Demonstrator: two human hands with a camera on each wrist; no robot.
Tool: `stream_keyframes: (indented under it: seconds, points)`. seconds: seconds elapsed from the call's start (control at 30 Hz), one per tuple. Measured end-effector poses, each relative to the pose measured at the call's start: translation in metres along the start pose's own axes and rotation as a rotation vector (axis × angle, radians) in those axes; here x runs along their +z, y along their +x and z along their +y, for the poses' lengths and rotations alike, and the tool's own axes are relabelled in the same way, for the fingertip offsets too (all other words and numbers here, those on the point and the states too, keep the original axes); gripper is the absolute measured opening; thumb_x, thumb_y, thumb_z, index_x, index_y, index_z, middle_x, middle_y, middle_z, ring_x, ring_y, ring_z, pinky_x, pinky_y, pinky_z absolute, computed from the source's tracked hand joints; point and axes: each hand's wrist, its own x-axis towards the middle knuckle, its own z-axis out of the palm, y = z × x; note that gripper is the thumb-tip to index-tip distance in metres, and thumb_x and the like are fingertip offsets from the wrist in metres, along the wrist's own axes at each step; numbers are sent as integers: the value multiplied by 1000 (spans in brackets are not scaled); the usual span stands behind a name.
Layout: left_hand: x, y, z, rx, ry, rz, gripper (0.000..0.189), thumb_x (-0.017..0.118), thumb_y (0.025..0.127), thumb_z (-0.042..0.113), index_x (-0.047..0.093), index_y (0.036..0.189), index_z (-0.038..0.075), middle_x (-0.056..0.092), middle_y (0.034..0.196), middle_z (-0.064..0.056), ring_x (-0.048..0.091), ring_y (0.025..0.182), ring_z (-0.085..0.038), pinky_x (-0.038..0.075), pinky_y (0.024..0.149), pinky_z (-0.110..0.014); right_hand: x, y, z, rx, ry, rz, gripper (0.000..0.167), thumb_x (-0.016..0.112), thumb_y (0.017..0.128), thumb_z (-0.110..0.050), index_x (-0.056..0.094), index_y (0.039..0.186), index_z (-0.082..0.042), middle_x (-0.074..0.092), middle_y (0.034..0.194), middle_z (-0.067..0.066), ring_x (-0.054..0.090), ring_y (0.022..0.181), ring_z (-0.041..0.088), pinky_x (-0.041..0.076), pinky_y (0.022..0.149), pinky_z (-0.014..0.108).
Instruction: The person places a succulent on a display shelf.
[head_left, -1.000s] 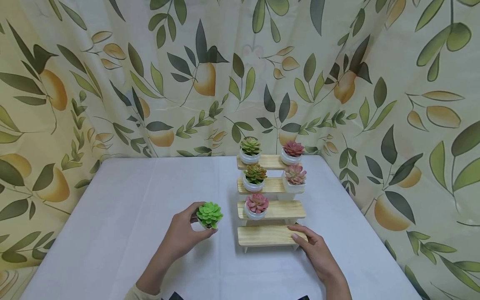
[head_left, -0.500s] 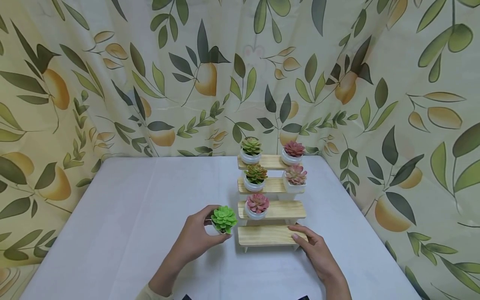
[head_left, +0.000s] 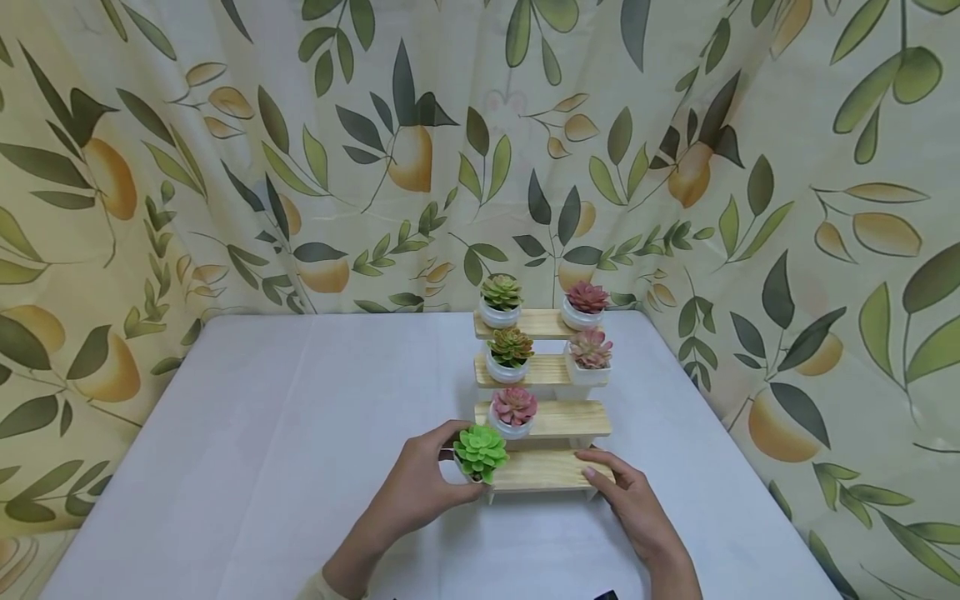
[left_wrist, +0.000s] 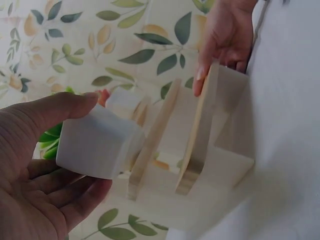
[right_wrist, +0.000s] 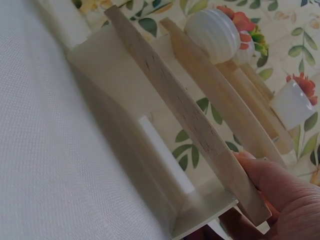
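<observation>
My left hand (head_left: 420, 479) grips a small bright green artificial succulent (head_left: 481, 452) by its pot, thumb on one side and fingers on the other. In the left wrist view the smooth white pot (left_wrist: 95, 142) shows from its side, tilted. The plant overlaps the left end of the lowest step of a four-tier wooden stand (head_left: 547, 472). At that step's right end, my right hand (head_left: 633, 504) holds the board between thumb and fingers; the right wrist view shows the thumb (right_wrist: 270, 175) against the board's edge.
Succulents in white pots stand on the upper tiers: a green one (head_left: 501, 293) and a dark red one (head_left: 585, 298) on top, a brownish green one (head_left: 510, 350) and a pale pink one (head_left: 590, 352) below, then a pink one (head_left: 514, 408). A white cloth (head_left: 300, 417) covers the table.
My left hand has carried the bright green succulent rightward and slightly toward me, from beside the stand to the lowest step's left end. My right hand has kept its place on the step.
</observation>
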Motion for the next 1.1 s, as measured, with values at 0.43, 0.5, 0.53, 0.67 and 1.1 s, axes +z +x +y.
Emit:
stream_keyframes:
  seconds: [0.43,0.5,0.53,0.67,1.1]
  points:
    - [24,9,11,43,-70,-41,58,91,81,12,65,133,11,70,120,4,66,111,-11,55,95,-29,1,-1,-1,15,-4,18,47,73,99,-28,65,136,-1,41,158,14,12,155,34,15,123,57]
    - [29,10,13,41,-93,-46,58,91,81,12,66,133,12,70,120,6,66,111,-10,55,95,-28,1,0,-1,18,-7,23,47,74,98,-29,65,136,-1,42,158,14,13,155,34,15,123,57]
    - [32,10,13,37,-105,-50,58,91,81,13,66,133,12,70,119,7,66,110,-9,55,95,-27,1,0,-1,18,-7,25,47,74,98,-29,65,135,-1,42,158,14,13,155,34,16,123,57]
    - [40,10,15,24,-119,-64,60,92,80,15,66,133,11,69,120,8,65,109,-8,55,95,-28,1,0,0,13,-2,19,47,74,98,-28,65,135,-1,43,157,14,14,155,34,16,123,56]
    - [80,26,29,52,-215,-80,59,92,79,10,66,132,13,67,119,11,64,108,-4,55,91,-23,-5,0,2,-1,-22,9,45,72,99,-26,65,136,-2,47,152,13,20,152,32,28,119,49]
